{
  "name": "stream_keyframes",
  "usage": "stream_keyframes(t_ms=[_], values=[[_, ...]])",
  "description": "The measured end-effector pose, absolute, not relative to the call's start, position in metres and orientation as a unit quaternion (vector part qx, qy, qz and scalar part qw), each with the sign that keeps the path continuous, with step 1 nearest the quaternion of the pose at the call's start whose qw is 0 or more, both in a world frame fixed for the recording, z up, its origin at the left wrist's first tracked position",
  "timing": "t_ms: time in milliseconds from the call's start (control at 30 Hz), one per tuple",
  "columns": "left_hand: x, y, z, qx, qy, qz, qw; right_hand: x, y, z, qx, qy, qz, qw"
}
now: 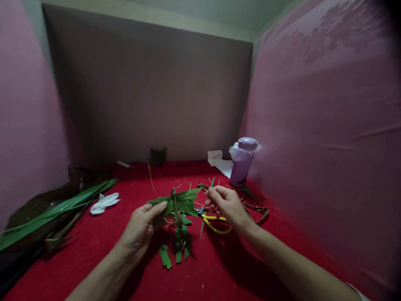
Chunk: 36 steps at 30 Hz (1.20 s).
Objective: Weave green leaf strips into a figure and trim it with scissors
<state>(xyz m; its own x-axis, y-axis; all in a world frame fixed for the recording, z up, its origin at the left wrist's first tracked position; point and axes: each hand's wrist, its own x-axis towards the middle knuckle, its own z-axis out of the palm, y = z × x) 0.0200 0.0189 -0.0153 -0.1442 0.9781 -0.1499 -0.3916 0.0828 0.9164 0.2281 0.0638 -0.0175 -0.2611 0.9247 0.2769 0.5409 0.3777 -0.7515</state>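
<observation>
My left hand pinches a folded bundle of green leaf strips just above the red table, thumb on top. Loose ends of the strips hang down toward cut green pieces lying on the cloth. My right hand is closed in a pinch on a thin pale strand that runs toward the bundle. Under the right hand lie yellow-handled scissors.
Long green leaves and brown dry ones are piled at the left. A white crumpled scrap lies near them. A purple bottle with plastic over its lid stands at the back right beside white papers. Pink cloth walls close in both sides.
</observation>
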Motion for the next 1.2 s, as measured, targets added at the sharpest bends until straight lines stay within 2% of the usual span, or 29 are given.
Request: stream_keyframes(t_ms=[267,500,667,833,1033,1200], values=[[0.009,0.02,-0.008,0.287,0.45,0.623,0.572,0.246,0.062,-0.02,-0.475,-0.853,0.103,0.189],[0.008,0.019,-0.005,0.271,0.446,0.628,0.578,0.247,0.066,-0.023,-0.462,-0.876,0.045,0.131],[0.007,0.02,-0.007,0.25,0.444,0.633,0.583,0.247,0.068,-0.023,-0.462,-0.876,0.047,0.13],[0.006,0.019,-0.002,0.285,0.454,0.637,0.554,0.25,0.069,-0.018,-0.467,-0.867,0.09,0.149],[0.004,0.02,0.003,0.338,0.468,0.645,0.5,0.256,0.075,-0.004,-0.428,-0.804,0.313,0.27],[-0.001,0.021,0.002,0.338,0.479,0.644,0.491,0.262,0.078,0.005,-0.401,-0.756,0.428,0.291]])
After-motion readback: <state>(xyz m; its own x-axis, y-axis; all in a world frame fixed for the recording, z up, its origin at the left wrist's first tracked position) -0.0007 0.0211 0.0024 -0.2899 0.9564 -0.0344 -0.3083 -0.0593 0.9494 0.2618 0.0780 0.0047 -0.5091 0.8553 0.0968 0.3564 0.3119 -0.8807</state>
